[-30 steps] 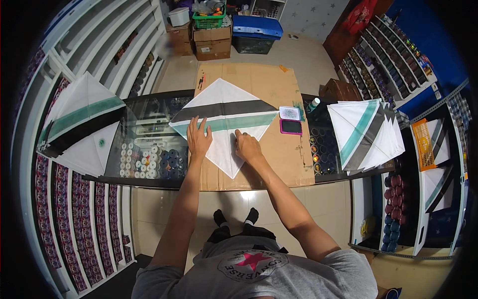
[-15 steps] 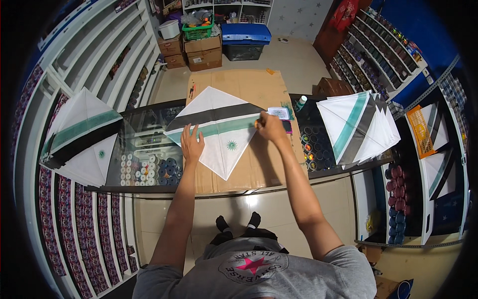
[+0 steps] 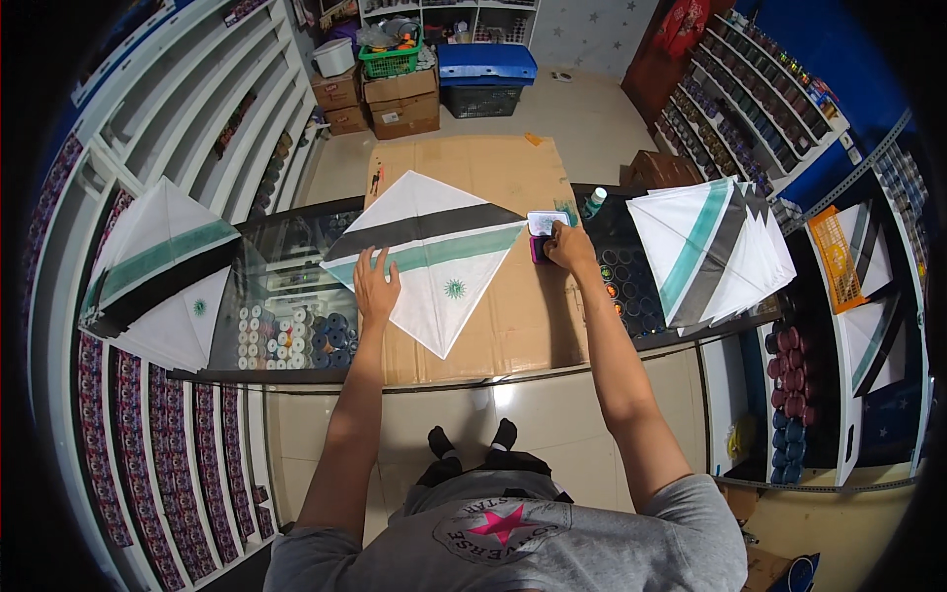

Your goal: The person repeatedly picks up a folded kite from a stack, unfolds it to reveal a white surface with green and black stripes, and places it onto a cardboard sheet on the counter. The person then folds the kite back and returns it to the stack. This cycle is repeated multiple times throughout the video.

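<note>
A diamond-shaped white paper kite (image 3: 424, 291) with a black and a green stripe lies on a brown cardboard sheet (image 3: 493, 345). A small green sun print (image 3: 455, 288) marks its lower part. My left hand (image 3: 376, 286) rests on the kite's left side, fingers spread and nothing held. To the right of the kite, my right hand (image 3: 572, 247) is closed over an ink pad (image 3: 539, 251) with a magenta case and a raised pale lid (image 3: 546, 223). The fingers grip a small stamp, mostly hidden by the hand.
Striped kites (image 3: 163, 286) lie at the left, and a fanned stack of them (image 3: 708, 252) at the right. A small bottle (image 3: 594, 203) stands beyond the ink pad. Thread spools (image 3: 296, 338) show in the glass counter. Shelves (image 3: 222, 118) line both sides; boxes (image 3: 402, 104) stand behind.
My right hand has moved right, from the kite's right corner to the ink pad, with the stamp in it. The kite and my left hand have shifted slightly left.
</note>
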A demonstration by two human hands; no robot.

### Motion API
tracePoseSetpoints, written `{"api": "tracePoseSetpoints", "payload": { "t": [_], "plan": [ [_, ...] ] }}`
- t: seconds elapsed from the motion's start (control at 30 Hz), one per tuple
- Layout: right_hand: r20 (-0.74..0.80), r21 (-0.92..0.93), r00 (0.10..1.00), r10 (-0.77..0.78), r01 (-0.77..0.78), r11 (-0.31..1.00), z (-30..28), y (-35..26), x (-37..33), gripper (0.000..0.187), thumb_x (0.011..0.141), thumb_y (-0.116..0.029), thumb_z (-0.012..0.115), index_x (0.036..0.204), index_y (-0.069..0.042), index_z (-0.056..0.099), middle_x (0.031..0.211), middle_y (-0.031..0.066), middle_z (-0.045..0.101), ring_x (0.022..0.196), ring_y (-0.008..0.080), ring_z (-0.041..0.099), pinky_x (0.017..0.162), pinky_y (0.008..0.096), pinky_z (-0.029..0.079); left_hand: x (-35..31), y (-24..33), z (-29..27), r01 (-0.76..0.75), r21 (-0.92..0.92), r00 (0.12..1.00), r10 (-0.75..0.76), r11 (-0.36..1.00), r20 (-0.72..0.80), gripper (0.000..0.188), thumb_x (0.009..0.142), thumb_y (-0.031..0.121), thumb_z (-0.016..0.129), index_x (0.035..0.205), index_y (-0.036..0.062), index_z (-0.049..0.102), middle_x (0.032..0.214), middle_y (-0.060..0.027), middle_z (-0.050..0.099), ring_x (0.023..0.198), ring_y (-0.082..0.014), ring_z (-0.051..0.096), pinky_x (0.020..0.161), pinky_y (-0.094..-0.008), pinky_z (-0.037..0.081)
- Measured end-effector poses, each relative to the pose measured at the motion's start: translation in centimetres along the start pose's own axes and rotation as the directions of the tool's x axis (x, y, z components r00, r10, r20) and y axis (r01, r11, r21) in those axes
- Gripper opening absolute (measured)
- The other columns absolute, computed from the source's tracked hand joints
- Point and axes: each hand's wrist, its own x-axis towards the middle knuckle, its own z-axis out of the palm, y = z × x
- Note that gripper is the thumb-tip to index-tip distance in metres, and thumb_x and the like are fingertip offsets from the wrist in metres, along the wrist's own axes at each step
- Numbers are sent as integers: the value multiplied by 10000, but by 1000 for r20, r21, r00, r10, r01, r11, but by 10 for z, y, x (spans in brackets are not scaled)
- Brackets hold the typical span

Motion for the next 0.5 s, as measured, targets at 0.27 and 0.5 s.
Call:
{"api": "tracePoseSetpoints", "payload": {
  "t": [0.27,0.5],
  "plan": [
    [43,-119,999,-11,17,993,-43,-38,-6,572,758,-380,747,1268,-190,571,1155,156,643,1095,324,618,900,441,510,2,-11,-5,73,-88,996,-69,993,56,332,883,197,628,1207,122,637,1310,-163,523,1217,-363,494,1029,-450,389],
    [137,59,978,-156,149,987,-12,-75,39,565,739,-309,788,1256,-215,577,1185,140,610,1158,307,569,1024,511,343,41,-69,-25,215,-140,976,-205,967,77,321,851,185,666,1157,135,582,1335,-237,480,1235,-412,479,1024,-455,399]
  ]
}}
